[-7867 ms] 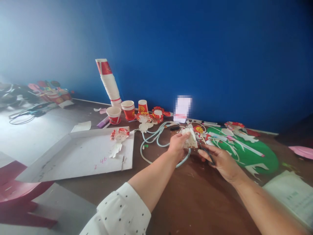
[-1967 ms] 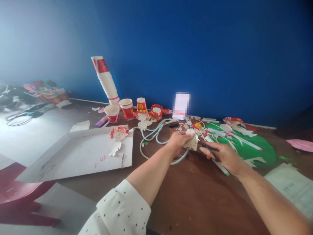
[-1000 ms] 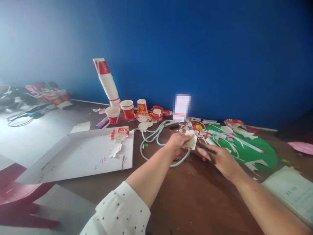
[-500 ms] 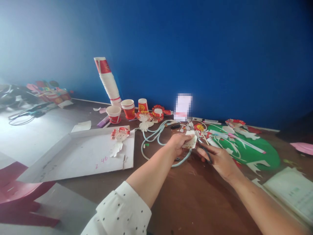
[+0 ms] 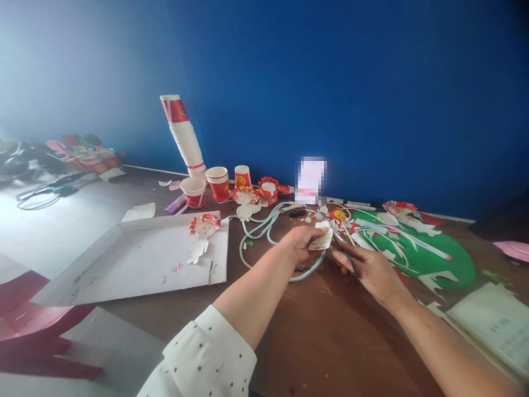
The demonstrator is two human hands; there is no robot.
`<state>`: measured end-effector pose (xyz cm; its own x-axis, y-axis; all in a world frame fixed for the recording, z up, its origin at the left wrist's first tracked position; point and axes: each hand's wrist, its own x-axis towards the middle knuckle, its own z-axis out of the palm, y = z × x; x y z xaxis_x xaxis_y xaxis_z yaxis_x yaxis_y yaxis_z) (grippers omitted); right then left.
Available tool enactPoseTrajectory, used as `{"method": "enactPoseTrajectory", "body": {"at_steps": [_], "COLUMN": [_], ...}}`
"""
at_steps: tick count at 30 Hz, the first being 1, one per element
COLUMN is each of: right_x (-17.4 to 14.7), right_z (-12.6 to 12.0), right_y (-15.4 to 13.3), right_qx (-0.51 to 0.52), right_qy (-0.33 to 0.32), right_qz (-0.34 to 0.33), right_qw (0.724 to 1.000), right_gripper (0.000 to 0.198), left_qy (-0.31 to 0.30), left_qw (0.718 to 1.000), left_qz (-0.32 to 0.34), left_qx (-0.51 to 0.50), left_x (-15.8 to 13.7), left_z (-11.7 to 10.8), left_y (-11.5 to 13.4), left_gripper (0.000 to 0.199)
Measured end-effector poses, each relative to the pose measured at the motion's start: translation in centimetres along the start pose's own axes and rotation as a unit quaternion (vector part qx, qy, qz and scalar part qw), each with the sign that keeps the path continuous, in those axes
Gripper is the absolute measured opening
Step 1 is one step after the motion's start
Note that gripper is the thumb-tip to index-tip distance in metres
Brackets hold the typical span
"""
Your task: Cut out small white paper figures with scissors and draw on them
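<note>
My left hand [image 5: 303,244] pinches a small white piece of paper [image 5: 323,240] between thumb and fingers, over the brown table. In my right hand [image 5: 369,268] is a pair of scissors [image 5: 349,258] with dark handles, fingers wrapped round the grips. The blades point up and left, at the right edge of the paper; whether they are open or closed is too small to tell. Behind and beneath my left hand runs a coiled pale blue cable [image 5: 270,225]. Paper scraps [image 5: 309,218] are scattered just beyond the hands.
A white box lid [image 5: 136,259] with a paper cut-out figure [image 5: 202,234] lies left. Red-and-white paper cups [image 5: 193,190] and a leaning cup stack [image 5: 185,138] stand by the blue wall. At right are a green sheet [image 5: 452,256] with markers and scraps, and a notebook [image 5: 491,320].
The view has shifted very slightly. Both hands keep nearly the same place, with the paper and scissors still held together.
</note>
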<state>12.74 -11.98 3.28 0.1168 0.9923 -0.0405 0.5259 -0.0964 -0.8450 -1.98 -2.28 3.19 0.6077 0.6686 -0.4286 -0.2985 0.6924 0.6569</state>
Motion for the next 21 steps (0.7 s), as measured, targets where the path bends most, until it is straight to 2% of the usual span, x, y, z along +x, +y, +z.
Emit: {"method": "enactPoseTrajectory", "body": {"at_steps": [6,15,21], "right_x": [0.3,0.1,-0.1], "right_z": [0.2,0.8,1.8], "right_y": [0.4,0.0,0.0], "right_qx": [-0.004,0.006,0.008], "right_qy": [0.014,0.041,0.078], "right_qz": [-0.007,-0.002,0.014], "right_qw": [1.000,0.999,0.997], "right_gripper": [0.050,0.046,0.055], "left_qy": [0.030,0.033,0.013], "left_qw": [1.000,0.999,1.000], "left_qz": [-0.001,0.002,0.005], "left_qx": [-0.003,0.010,0.010], "left_x": [0.0,-1.1,-0.7], "left_z": [0.4,1.1,0.9], "left_y": [-0.1,0.4,0.2], "left_gripper": [0.010,0.015,0.016]}}
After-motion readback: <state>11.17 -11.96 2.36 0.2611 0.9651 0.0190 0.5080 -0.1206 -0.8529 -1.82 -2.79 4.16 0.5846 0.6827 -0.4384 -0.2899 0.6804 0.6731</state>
